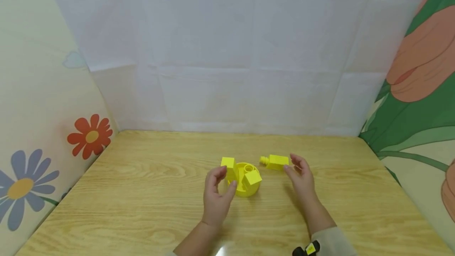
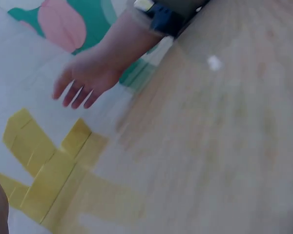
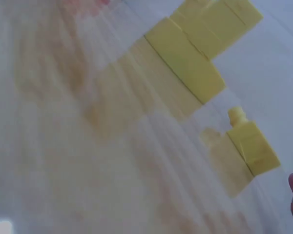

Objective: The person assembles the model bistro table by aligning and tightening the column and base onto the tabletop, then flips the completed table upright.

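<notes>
A round yellow holder [image 1: 244, 192] stands on the table, with a ring-shaped socket [image 1: 249, 168] inside it. Two square-ended yellow blocks rise from it: a left block [image 1: 228, 162] and a right block [image 1: 253, 178] that leans outward. My left hand [image 1: 217, 200] is at the holder's left side, thumb and fingers curved and spread apart beside the left block. To the right lies a yellow bottle-shaped piece [image 1: 278, 162] on its side, its ridged neck towards the holder. My right hand [image 1: 302, 177] is at its flat end, fingers apart; the right wrist view shows a gap between them.
The wood-grain table [image 1: 142, 200] meets a white cloth backdrop [image 1: 213, 50] at its far edge. Flower-printed panels flank it, a left panel [image 1: 42, 90] and a right panel [image 1: 419, 137]. A dark strap [image 1: 306, 249] is on the right wrist.
</notes>
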Action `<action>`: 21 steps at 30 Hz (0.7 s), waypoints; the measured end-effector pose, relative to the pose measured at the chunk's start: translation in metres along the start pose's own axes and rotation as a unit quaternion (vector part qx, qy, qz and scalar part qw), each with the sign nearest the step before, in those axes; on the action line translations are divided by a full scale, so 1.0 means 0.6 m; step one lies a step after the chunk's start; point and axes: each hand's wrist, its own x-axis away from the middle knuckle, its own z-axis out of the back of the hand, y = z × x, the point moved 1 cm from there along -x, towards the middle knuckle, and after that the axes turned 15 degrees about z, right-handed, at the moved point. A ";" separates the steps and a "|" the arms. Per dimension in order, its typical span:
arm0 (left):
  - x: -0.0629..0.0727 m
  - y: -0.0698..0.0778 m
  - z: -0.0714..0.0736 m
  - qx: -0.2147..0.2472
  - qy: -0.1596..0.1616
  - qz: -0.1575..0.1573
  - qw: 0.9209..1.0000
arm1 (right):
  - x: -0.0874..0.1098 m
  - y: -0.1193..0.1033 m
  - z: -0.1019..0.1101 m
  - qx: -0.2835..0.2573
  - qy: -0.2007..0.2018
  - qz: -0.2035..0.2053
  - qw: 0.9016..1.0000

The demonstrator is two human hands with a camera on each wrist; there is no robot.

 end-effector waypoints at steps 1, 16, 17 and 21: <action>0.004 0.001 -0.006 0.000 -0.015 0.021 1.000 | -0.003 0.003 0.003 0.011 -0.009 0.000 1.000; 0.009 -0.015 -0.065 -0.029 -0.063 0.202 0.977 | -0.042 0.048 0.003 0.113 -0.111 -0.034 0.987; 0.008 -0.015 -0.066 -0.027 -0.062 0.204 0.977 | -0.044 0.049 0.002 0.121 -0.118 -0.038 0.985; 0.006 -0.016 -0.063 -0.025 -0.067 0.217 0.973 | -0.046 0.051 -0.001 0.156 -0.140 -0.044 0.977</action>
